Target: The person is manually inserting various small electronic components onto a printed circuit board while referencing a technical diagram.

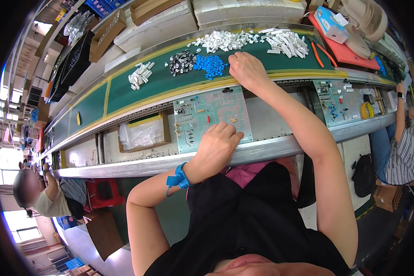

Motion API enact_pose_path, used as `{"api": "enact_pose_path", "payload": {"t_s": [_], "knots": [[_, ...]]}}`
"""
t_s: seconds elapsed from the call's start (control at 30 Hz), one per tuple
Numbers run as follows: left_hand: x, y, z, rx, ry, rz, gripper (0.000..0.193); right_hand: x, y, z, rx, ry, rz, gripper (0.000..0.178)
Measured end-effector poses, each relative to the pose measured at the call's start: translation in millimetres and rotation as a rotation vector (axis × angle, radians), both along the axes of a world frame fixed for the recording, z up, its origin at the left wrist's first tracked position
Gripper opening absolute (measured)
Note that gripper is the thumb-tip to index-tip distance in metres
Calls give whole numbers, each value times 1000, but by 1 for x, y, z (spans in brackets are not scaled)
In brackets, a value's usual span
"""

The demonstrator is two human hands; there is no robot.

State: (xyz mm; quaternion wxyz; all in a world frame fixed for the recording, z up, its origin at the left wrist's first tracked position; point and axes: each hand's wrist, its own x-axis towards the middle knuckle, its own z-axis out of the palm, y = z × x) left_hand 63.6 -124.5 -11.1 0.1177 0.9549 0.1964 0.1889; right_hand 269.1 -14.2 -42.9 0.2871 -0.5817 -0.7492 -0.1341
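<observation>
A green circuit board (195, 103) with several small parts on it lies across the rails in front of me. Over its near edge rests my left hand (216, 146), fingers curled together and pointing at the board; whatever they hold is hidden. A blue wrist strap (178, 177) circles that wrist. My right hand (247, 69) reaches to the green work surface, closed, with its fingertips just right of a pile of small blue components (209, 67). Its fingers hide anything between them. Dark grey components (182, 63) lie against the blue pile's left side.
White connectors (225, 41), long white parts (287, 43) and a smaller white heap (141, 76) lie on the green surface. Orange-handled pliers (323, 53) are at the right. Another circuit board (338, 103) sits on the rails. Co-workers are at both sides; a fan (365, 18) stands far right.
</observation>
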Motion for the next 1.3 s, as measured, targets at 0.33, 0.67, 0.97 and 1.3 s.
{"api": "enact_pose_path", "payload": {"t_s": [0.33, 0.67, 0.97, 1.3], "knots": [[15, -3, -4, -19, -21, -4, 25, 13, 3, 2, -47, 230, 91, 11], [12, 106, 10, -11, -259, 331, 11, 2, -29, 48, -433, 730, 186, 10], [5, 150, -22, -48, -223, 472, 13, -61, -75, 56, -1057, 805, 371, 9], [11, 153, -26, -171, -227, 412, 9, -85, -75, 62, -1235, 636, 282, 9]]}}
